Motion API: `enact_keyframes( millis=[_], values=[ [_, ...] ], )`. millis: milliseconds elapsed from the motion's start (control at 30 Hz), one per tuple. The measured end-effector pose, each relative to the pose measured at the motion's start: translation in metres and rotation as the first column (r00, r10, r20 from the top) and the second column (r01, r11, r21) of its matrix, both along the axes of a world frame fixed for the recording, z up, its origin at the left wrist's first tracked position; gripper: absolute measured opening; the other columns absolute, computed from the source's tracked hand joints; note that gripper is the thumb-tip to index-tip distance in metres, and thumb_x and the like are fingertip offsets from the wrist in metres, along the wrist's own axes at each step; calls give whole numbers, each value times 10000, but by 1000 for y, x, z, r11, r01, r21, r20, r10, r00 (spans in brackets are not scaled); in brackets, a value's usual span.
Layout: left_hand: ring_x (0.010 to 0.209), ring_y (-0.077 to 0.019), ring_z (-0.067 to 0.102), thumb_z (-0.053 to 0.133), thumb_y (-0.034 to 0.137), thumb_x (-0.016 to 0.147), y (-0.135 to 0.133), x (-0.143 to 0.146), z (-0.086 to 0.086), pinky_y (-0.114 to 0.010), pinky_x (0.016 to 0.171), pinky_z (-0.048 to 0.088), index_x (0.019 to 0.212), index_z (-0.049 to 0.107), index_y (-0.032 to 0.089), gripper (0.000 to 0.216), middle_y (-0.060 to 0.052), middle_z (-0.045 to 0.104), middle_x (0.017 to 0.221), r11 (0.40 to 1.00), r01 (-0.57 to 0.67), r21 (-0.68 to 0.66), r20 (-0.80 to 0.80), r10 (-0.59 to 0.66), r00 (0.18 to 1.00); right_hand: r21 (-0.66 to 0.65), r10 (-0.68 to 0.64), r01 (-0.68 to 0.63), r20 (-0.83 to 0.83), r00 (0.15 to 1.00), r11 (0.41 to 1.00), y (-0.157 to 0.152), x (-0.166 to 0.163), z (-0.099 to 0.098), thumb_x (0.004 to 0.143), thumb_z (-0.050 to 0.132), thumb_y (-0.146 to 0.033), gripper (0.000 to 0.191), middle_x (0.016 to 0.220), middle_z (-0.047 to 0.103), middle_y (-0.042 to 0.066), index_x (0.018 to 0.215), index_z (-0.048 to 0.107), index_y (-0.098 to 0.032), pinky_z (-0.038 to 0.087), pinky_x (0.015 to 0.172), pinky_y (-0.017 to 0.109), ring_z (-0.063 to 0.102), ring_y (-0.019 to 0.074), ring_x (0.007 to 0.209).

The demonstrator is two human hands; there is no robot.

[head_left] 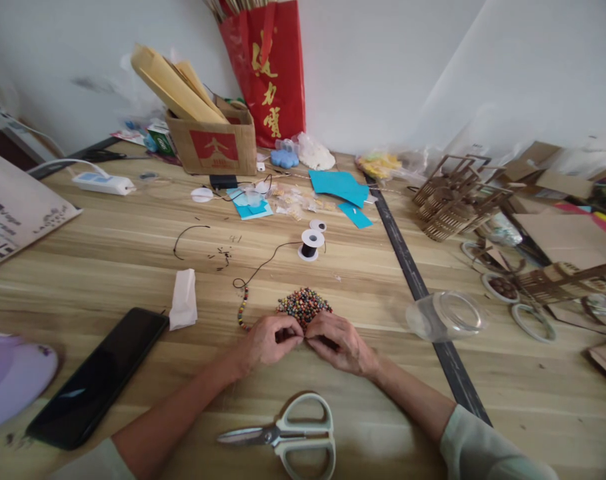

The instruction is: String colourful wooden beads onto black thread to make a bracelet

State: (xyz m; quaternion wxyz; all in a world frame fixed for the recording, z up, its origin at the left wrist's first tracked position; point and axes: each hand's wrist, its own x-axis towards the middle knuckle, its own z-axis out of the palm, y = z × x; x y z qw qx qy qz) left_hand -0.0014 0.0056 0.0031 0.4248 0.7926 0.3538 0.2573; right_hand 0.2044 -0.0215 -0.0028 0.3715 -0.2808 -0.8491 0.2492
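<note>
A strand of small colourful beads on dark cord [242,310] runs down the table and disappears at my left hand [269,340]. That hand is closed in a pinch, apparently on the strand's hidden end. My right hand [341,341] pinches too, its fingertips almost meeting the left ones; whatever is between them is too small to name. Just beyond both hands lies a pile of multicoloured beads [304,302]. Farther back, the cord leads to a white spool of black cord [310,247]. Scissors with pale handles [307,437] lie nearer me, between my forearms.
A black phone [100,377] and folded white paper [183,300] lie left. To the right, a clear plastic jar [447,316] rests on its side near woven baskets [447,207]. A cardboard box [183,150], red bag [287,80] and blue cards [339,187] stand or lie behind.
</note>
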Motion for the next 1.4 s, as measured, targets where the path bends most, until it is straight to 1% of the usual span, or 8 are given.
enact_keyframes(
  millis=[200,367,567,900,1067,1400],
  values=[
    [573,-102,499,586,142,764,0,0,1,-201,571,401,720,659,146,85,5,622,637,1000,3,-15,-11,-3,1000,17,-11,11,3,1000,1000,0,0,1,951,509,-160,72,848,656,83,985,573,-169,511,729,315,596,176,795],
    [579,-106,499,578,153,771,-1,0,2,-205,577,404,729,657,152,89,4,625,648,1000,2,-25,-15,-2,1000,5,-27,27,5,1000,1000,0,1,-2,950,510,-160,73,862,657,86,987,572,-171,513,738,321,596,178,803],
    [581,-105,501,576,143,773,-1,0,2,-205,586,408,727,654,151,91,6,616,642,999,10,-32,-10,-10,1000,1,-10,10,8,1000,1000,0,1,0,958,495,-163,84,855,656,87,981,575,-169,514,733,321,595,177,798],
    [593,-107,514,587,133,771,-2,0,3,-204,594,411,732,653,144,77,6,615,647,998,5,-57,-24,-6,1000,-14,13,-13,0,1000,1000,0,0,-1,938,519,-122,104,871,666,88,999,593,-162,515,750,328,600,178,821],
    [584,-105,502,581,135,769,-1,0,4,-203,586,407,725,646,153,81,9,614,645,999,6,-52,-27,-7,1000,-1,7,-7,7,1000,1000,0,-1,2,952,503,-146,90,859,663,87,986,583,-169,515,726,316,597,175,802],
    [583,-107,493,574,151,770,-1,0,3,-206,582,404,726,647,158,85,9,614,643,999,6,-48,-20,-7,1000,15,7,-7,15,1000,1000,0,0,1,953,502,-155,77,842,662,79,974,572,-177,517,731,308,608,173,799]
  ],
)
